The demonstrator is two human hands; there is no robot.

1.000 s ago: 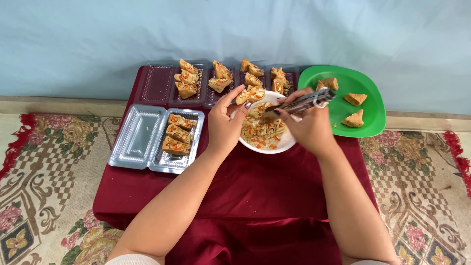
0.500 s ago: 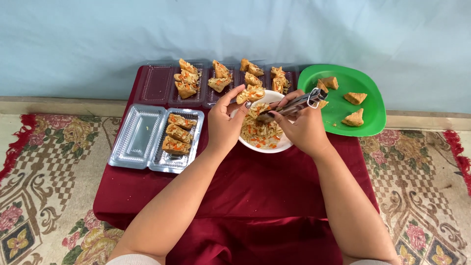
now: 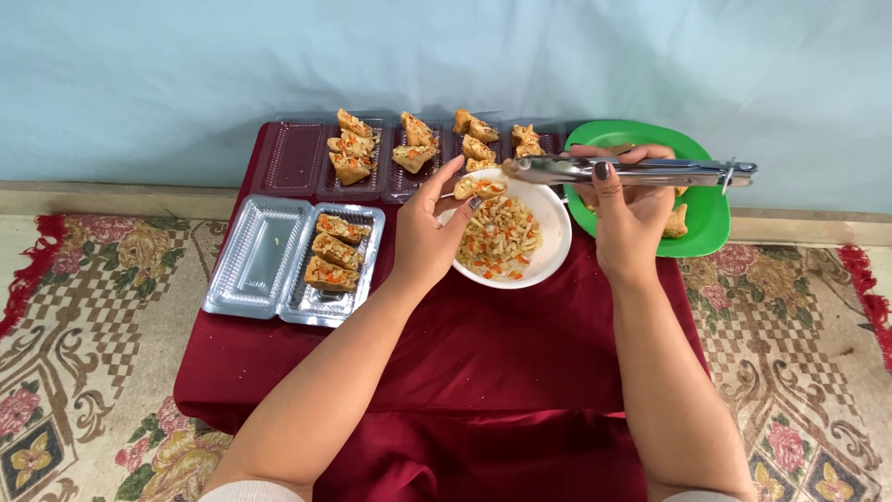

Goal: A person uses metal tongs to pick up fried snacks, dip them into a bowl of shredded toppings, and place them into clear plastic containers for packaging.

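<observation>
Now left hand (image 3: 423, 237) pinches pastry (image 3: 479, 187), right hand (image 3: 628, 214) grips tongs (image 3: 632, 171)

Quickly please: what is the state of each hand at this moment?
Left hand: closed, pinching a stuffed pastry piece over the white bowl.
Right hand: closed around metal tongs, held level above the bowl.

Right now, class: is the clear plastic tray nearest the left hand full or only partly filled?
Partly filled: the clear tray holds three stuffed pieces in its right compartment only.

Red-clothed table (image 3: 483, 372), trays (image 3: 279, 265), bowl (image 3: 554, 244), plate (image 3: 706, 218)
</observation>
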